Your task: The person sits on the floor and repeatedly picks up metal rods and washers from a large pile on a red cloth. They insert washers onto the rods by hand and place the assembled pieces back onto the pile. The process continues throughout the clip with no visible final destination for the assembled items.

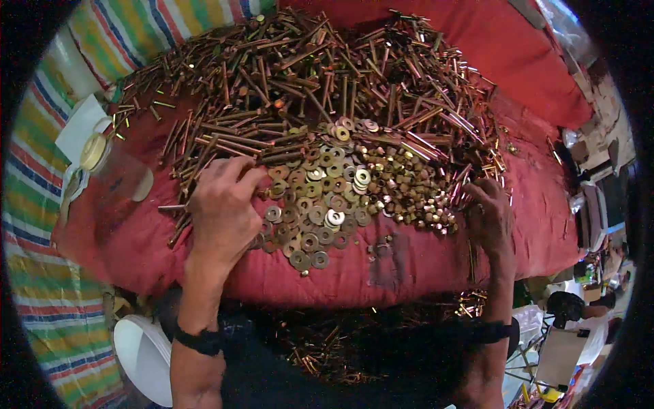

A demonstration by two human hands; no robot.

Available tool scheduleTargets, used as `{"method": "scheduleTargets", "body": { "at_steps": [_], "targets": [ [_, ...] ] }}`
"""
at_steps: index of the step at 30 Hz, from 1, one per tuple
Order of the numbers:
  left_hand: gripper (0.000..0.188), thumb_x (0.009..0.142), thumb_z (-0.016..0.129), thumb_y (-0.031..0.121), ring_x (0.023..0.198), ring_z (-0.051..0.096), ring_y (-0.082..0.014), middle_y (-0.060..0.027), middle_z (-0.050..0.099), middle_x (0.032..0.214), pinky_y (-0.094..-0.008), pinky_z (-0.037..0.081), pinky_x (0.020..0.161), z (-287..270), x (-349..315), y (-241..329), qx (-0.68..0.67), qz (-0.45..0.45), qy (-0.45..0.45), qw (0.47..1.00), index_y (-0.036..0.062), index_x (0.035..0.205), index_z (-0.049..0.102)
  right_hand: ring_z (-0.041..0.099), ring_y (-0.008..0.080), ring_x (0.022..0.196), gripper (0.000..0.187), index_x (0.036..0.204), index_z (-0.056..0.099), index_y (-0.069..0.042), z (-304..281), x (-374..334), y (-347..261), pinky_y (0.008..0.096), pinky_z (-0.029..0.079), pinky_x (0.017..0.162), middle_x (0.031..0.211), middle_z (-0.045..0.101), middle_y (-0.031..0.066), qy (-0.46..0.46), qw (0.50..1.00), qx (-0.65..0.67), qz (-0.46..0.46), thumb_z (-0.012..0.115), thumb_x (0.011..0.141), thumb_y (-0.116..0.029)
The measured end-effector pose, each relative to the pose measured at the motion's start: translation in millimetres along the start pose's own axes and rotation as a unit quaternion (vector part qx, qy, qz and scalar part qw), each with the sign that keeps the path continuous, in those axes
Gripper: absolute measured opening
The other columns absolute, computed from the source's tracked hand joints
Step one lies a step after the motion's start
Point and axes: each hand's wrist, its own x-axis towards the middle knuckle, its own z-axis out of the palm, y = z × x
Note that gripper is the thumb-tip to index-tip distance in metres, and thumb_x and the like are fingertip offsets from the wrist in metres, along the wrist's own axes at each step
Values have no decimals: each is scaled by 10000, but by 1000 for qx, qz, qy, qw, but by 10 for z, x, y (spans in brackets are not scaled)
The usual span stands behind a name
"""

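A large heap of long brassy bolts [293, 75] spreads over a red cloth-covered surface [327, 286]. In front of it lie a pile of flat round washers [317, 215] and, to their right, a pile of small domed nuts [402, 184]. My left hand [225, 204] is at the left edge of the washers, next to the bolts, with its fingers bent together. At the right edge of the nuts, by the bolts there, is my right hand [489, 217], fingers curled inward. Whatever either set of fingertips holds is hidden.
On the left, a clear jar with a yellowish lid [95, 153] lies near striped sheeting [48, 204]. A white container [143, 358] stands low at left. More bolts [313, 354] lie below the front edge. Assorted clutter [593, 218] fills the right side.
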Motion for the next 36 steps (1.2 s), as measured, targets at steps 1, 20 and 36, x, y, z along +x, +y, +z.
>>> {"method": "scheduleTargets", "body": {
  "at_steps": [1,20,36],
  "targets": [
    [394,711,604,-77,1107,622,-383,-126,679,1148,-467,502,988,51,-3,-21,-1,-5,-9,1000,59,1059,730,644,336,1078,287,1098,752,-72,11,23,3,428,536,896,1135,674,123,4,1000,2,-6,724,818,-20],
    [286,811,605,-51,1110,659,-394,-213,647,1222,-445,553,951,161,-48,96,-178,57,73,980,-54,1088,677,675,342,741,596,1299,635,-59,326,-26,-1808,431,574,708,1028,691,136,-61,964,216,-141,767,720,-103],
    [180,847,756,4,845,694,-247,-92,712,967,-365,568,736,-148,20,241,-224,-3,160,961,18,1024,728,656,104,804,125,1034,720,39,61,-19,-1711,261,539,723,911,733,55,-185,782,519,291,684,950,-47]
  ]
}}
